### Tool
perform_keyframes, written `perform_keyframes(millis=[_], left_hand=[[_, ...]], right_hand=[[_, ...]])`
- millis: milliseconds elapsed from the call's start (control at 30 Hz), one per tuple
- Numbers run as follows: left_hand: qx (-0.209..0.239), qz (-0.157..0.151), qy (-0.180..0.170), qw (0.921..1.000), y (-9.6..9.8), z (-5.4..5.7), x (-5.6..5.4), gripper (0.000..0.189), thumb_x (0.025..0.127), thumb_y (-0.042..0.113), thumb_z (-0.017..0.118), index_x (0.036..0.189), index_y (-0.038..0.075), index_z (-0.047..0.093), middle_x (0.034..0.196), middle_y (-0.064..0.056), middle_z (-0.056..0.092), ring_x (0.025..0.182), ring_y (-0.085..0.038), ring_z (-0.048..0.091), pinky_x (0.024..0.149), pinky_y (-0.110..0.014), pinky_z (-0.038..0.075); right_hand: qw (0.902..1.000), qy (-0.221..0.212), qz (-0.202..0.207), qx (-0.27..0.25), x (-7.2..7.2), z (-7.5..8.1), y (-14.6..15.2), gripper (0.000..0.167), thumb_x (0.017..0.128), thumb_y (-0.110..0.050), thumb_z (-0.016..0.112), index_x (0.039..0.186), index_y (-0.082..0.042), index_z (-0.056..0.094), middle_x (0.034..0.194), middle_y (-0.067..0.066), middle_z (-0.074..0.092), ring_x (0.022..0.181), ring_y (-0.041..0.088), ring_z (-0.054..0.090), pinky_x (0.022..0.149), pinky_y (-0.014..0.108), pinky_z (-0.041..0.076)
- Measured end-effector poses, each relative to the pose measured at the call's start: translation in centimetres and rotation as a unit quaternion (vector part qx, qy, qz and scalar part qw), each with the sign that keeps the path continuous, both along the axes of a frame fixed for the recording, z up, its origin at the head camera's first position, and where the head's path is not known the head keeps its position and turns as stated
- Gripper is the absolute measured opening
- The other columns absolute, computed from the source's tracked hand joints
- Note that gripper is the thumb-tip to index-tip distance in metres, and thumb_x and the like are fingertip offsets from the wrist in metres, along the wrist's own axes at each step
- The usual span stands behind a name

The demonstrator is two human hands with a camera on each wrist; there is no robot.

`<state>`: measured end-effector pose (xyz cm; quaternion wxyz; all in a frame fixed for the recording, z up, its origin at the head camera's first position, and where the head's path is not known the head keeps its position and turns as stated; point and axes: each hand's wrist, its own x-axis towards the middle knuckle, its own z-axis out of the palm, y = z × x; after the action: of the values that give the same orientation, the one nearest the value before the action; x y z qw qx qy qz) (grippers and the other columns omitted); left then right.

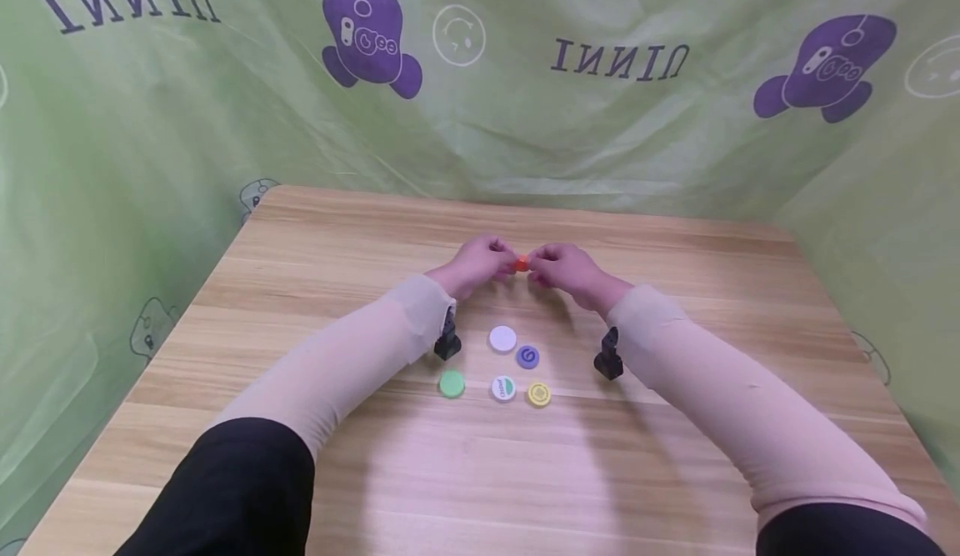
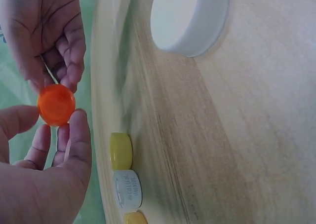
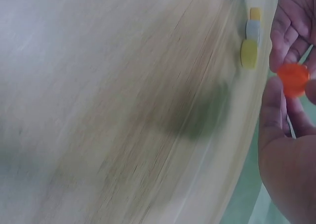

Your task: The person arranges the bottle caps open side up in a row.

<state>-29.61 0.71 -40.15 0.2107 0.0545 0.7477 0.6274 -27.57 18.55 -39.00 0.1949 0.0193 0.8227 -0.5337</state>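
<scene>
Both hands meet over the far middle of the table around a small orange bottle cap (image 1: pixel 521 263). My left hand (image 1: pixel 477 267) pinches its left edge between thumb and fingers. From the other side, my right hand (image 1: pixel 574 272) pinches the same cap by its right edge. In the left wrist view the orange cap (image 2: pixel 56 105) shows its round face, held between the two hands' fingertips. The right wrist view has the cap (image 3: pixel 293 80) near its right edge, raised off the tabletop.
On the wooden table (image 1: pixel 465 473) lie a white cap (image 1: pixel 502 339), a blue cap (image 1: pixel 528 357), a green cap (image 1: pixel 452 384), a white-and-green cap (image 1: pixel 503 388) and a yellow cap (image 1: pixel 538 395). Yellow (image 2: pixel 121 151) and white caps (image 2: pixel 127 189) also line up in the left wrist view.
</scene>
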Motion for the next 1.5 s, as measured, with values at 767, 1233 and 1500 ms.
perform_keyframes(millis=[767,1233,1500], left_hand=[[-0.033,0.000,-0.018,0.9993,0.4,0.8,-0.1,0.038,0.108,0.009,0.049,0.140,-0.012,0.052,0.127,-0.025,0.064,0.116,-0.034,0.064,0.100,-0.039,0.054],[-0.121,-0.062,0.038,0.9900,0.7,1.0,0.9,0.024,0.102,0.010,0.057,0.123,-0.002,0.056,0.112,-0.015,0.063,0.105,-0.030,0.062,0.078,-0.027,0.047],[-0.127,-0.068,0.018,0.9894,0.6,0.7,0.8,0.022,0.103,0.008,0.056,0.122,-0.004,0.058,0.101,-0.014,0.063,0.084,-0.019,0.057,0.071,-0.023,0.047]], right_hand=[[0.9967,-0.018,-0.070,-0.036,-0.4,-0.6,-0.8,0.033,0.105,0.000,0.049,0.136,0.011,0.054,0.119,0.021,0.061,0.096,0.021,0.063,0.097,0.035,0.055],[0.9986,-0.038,-0.037,-0.008,-0.5,-1.5,-0.3,0.036,0.107,-0.006,0.050,0.138,0.011,0.055,0.114,0.021,0.065,0.090,0.017,0.063,0.083,0.023,0.057],[0.9988,-0.036,-0.033,0.001,-0.3,-1.9,-0.7,0.036,0.106,-0.008,0.052,0.134,0.014,0.057,0.105,0.017,0.069,0.084,0.012,0.065,0.081,0.022,0.058]])
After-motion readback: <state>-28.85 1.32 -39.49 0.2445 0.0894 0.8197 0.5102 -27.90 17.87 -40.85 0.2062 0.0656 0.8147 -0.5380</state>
